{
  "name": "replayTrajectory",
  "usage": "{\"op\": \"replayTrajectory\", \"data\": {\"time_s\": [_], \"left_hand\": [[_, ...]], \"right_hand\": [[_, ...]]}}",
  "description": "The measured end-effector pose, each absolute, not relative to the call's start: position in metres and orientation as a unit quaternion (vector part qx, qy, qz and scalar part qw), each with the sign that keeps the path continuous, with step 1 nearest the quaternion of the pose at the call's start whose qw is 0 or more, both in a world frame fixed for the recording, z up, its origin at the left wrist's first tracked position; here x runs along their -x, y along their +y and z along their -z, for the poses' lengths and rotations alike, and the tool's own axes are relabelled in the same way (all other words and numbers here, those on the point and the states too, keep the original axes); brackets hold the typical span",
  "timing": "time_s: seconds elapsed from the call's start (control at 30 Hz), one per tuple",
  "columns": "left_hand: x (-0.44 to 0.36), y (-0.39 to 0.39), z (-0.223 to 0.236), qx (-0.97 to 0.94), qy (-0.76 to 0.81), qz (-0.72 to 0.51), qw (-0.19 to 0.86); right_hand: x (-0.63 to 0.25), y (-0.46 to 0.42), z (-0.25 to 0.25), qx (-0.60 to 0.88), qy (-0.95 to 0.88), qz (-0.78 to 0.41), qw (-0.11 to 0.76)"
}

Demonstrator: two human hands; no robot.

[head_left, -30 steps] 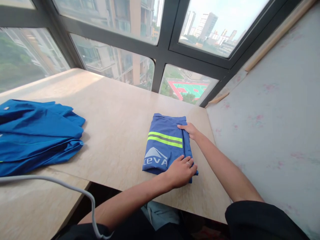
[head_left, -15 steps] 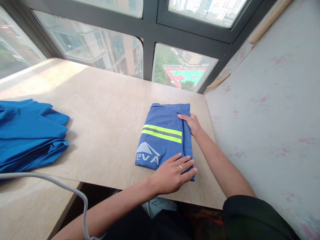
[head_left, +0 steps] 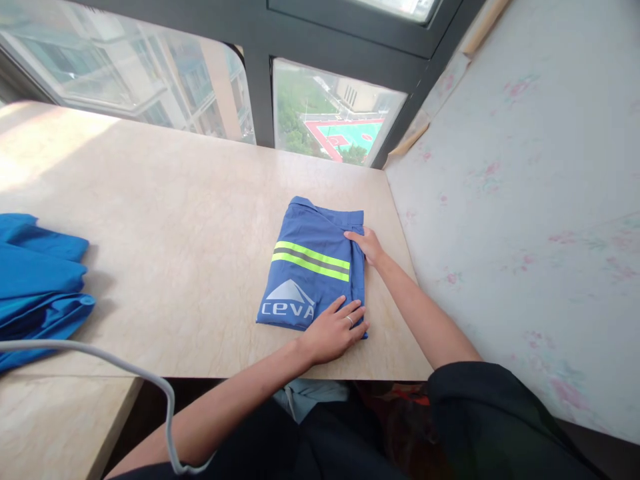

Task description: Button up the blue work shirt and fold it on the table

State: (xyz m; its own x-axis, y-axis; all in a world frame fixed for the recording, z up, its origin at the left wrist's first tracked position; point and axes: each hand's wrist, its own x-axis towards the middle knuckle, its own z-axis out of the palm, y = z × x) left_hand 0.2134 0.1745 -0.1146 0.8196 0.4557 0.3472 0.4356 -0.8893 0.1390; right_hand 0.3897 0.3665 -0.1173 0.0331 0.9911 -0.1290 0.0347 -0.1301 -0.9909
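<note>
A folded blue garment with two yellow-green reflective stripes and a white "ceva" logo lies on the beige table, near its right end. My left hand lies flat on the garment's near right corner, fingers stretched out, a ring on one finger. My right hand rests on the garment's right edge farther back, fingers pressing on the fold.
A heap of brighter blue cloth lies at the table's left. A grey cable loops across the near left. Windows run along the far edge; a pale flowered wall stands to the right.
The view has tilted down and shifted, so the garment sits a little more to the left in view. Both hands stay on the garment's right side, the left hand's fingers now flatter.
</note>
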Motion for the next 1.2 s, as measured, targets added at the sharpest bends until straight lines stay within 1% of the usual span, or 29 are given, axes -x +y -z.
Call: {"op": "replayTrajectory", "data": {"time_s": [0.1, 0.23, 0.3, 0.33, 0.37, 0.43, 0.5, 0.57, 0.63, 0.73, 0.77, 0.83, 1.03, 1.2], "left_hand": [[-0.208, 0.171, 0.109, -0.952, 0.228, -0.203, 0.022], [-0.184, 0.158, 0.088, -0.948, 0.21, -0.237, 0.007], [-0.16, 0.15, 0.077, -0.939, 0.228, -0.256, -0.001], [-0.147, 0.147, 0.072, -0.932, 0.25, -0.264, -0.007], [-0.133, 0.144, 0.069, -0.921, 0.279, -0.27, -0.012], [-0.107, 0.142, 0.067, -0.898, 0.347, -0.27, -0.017], [-0.087, 0.145, 0.073, -0.874, 0.405, -0.268, -0.009], [-0.075, 0.151, 0.083, -0.859, 0.436, -0.266, 0.02], [-0.072, 0.159, 0.095, -0.855, 0.439, -0.27, 0.058], [-0.074, 0.17, 0.109, -0.86, 0.413, -0.291, 0.074], [-0.073, 0.172, 0.112, -0.865, 0.403, -0.293, 0.065], [-0.07, 0.175, 0.116, -0.876, 0.384, -0.29, 0.038], [-0.046, 0.173, 0.118, -0.9, 0.368, -0.236, -0.006], [-0.032, 0.173, 0.111, -0.924, 0.327, -0.196, 0.01]], "right_hand": [[-0.389, 0.367, 0.117, 0.545, -0.476, -0.508, 0.469], [-0.389, 0.369, 0.119, 0.523, -0.461, -0.511, 0.502], [-0.388, 0.369, 0.118, 0.542, -0.438, -0.509, 0.506], [-0.388, 0.368, 0.117, 0.569, -0.426, -0.488, 0.506], [-0.386, 0.367, 0.115, 0.606, -0.42, -0.448, 0.506], [-0.38, 0.363, 0.109, 0.669, -0.451, -0.308, 0.503], [-0.368, 0.355, 0.102, 0.667, -0.554, -0.152, 0.473], [-0.351, 0.346, 0.097, 0.617, -0.676, -0.049, 0.4], [-0.333, 0.337, 0.099, 0.587, -0.752, -0.007, 0.3], [-0.319, 0.327, 0.112, 0.621, -0.763, 0.003, 0.179], [-0.319, 0.325, 0.117, 0.635, -0.756, 0.001, 0.156], [-0.324, 0.322, 0.128, 0.646, -0.751, -0.001, 0.137], [-0.342, 0.324, 0.139, 0.612, -0.767, -0.03, 0.19], [-0.345, 0.324, 0.141, 0.601, -0.769, -0.042, 0.215]]}}
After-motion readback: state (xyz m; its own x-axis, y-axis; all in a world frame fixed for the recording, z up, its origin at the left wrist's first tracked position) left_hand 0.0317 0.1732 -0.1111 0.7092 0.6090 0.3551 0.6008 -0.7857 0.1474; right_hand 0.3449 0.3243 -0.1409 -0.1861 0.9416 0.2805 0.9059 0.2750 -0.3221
